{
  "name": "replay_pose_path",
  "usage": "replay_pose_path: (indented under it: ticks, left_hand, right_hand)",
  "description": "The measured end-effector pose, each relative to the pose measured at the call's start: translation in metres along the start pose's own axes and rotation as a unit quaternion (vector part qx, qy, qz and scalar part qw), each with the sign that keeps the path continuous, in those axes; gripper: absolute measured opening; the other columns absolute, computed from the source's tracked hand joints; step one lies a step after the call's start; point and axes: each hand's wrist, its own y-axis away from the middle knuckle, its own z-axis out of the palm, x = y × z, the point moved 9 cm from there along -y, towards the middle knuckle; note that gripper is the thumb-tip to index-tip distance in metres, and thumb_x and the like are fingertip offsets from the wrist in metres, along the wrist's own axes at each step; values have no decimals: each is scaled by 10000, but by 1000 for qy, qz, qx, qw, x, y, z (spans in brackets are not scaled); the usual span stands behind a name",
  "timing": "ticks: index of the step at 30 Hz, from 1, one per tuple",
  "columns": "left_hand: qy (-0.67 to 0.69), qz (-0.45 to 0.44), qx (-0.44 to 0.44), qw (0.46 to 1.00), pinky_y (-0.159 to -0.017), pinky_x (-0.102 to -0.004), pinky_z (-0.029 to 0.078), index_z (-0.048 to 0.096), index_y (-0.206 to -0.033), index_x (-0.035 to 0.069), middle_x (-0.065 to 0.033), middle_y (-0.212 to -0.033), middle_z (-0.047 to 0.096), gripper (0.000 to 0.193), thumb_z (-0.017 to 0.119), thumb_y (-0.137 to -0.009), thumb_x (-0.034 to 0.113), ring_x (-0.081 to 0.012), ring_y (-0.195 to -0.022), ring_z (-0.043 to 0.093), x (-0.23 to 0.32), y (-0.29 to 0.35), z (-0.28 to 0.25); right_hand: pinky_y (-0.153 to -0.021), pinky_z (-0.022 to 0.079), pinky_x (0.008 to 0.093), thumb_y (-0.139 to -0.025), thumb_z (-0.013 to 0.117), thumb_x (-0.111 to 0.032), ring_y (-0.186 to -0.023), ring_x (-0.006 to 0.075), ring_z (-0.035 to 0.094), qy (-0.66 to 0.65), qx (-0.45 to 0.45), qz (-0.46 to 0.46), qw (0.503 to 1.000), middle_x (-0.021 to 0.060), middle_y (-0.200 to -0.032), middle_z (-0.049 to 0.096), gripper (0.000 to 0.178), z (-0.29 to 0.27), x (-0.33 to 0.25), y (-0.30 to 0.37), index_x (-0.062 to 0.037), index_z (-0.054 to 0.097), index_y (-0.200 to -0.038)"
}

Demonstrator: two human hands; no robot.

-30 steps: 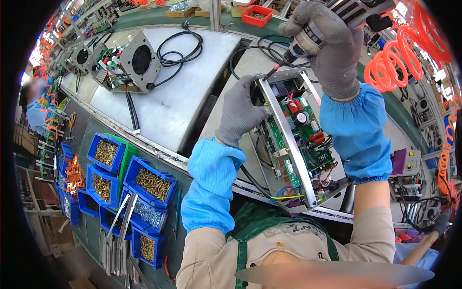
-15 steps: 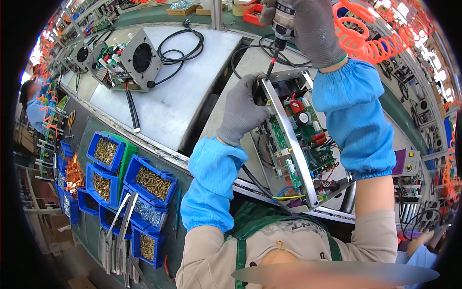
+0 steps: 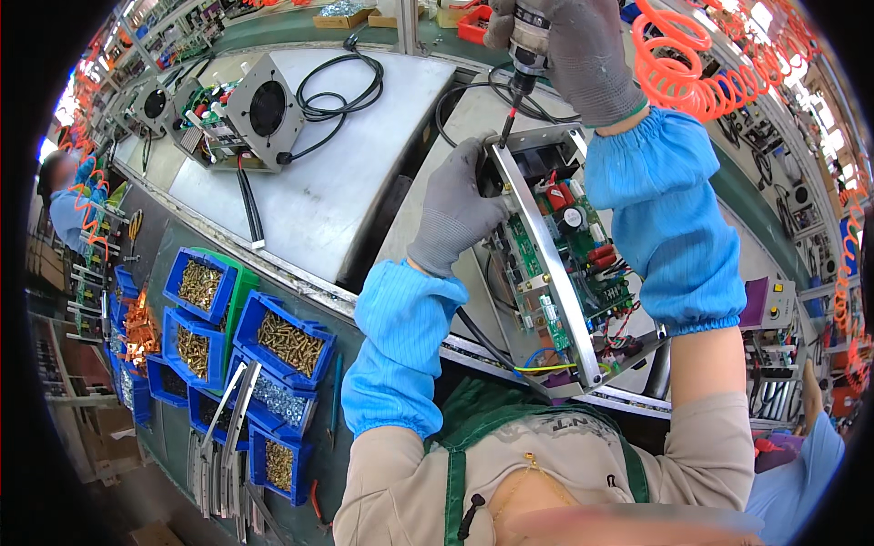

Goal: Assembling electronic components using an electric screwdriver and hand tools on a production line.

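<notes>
My right hand (image 3: 592,68), in a grey glove, is wrapped round a power screwdriver (image 3: 530,41) with a silver and black body. The driver points down, and its bit meets the far end of a long silver metal bar (image 3: 553,273). That bar runs along the top of an open electronic unit (image 3: 583,246) with green circuit boards, red parts and coloured wires. My left hand (image 3: 455,211), gloved too, grips the unit's far left corner beside the bit; its thumb and fingers close on the bar and frame. A screw under the bit cannot be made out.
Blue bins (image 3: 287,346) of brass-coloured screws stand at left, with metal strips (image 3: 235,419) by them. A second unit with a fan (image 3: 267,109) and black cable (image 3: 350,100) sits on the white plate. An orange coiled hose (image 3: 678,73) hangs at right. Another person's sleeve (image 3: 806,478) shows lower right.
My right hand and the screwdriver have shifted slightly left, the bit still at the bar's end. My left hand keeps its grip. The other person's arm at lower right has moved.
</notes>
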Motion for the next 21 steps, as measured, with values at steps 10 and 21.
replay_pose_path:
  ticks: [10,21]
  left_hand:
    - [-97,-201,62,973,-625,-313,499,640,-848,-15,-111,-726,648,228,653,-768,199,-171,-670,635,-47,160,-81]
    - [-174,-56,-359,916,-609,-402,505,631,-980,38,-154,-740,637,494,682,-778,487,-322,-687,639,-41,240,115]
  right_hand:
    - [-514,483,251,-836,609,-138,-586,119,566,-32,80,-54,995,47,-756,597,198,-18,-14,1,-29,587,-1000]
    - [-676,296,305,-895,517,-321,-693,87,412,-93,-154,-114,977,5,-813,417,495,-95,-175,128,15,439,-1250]
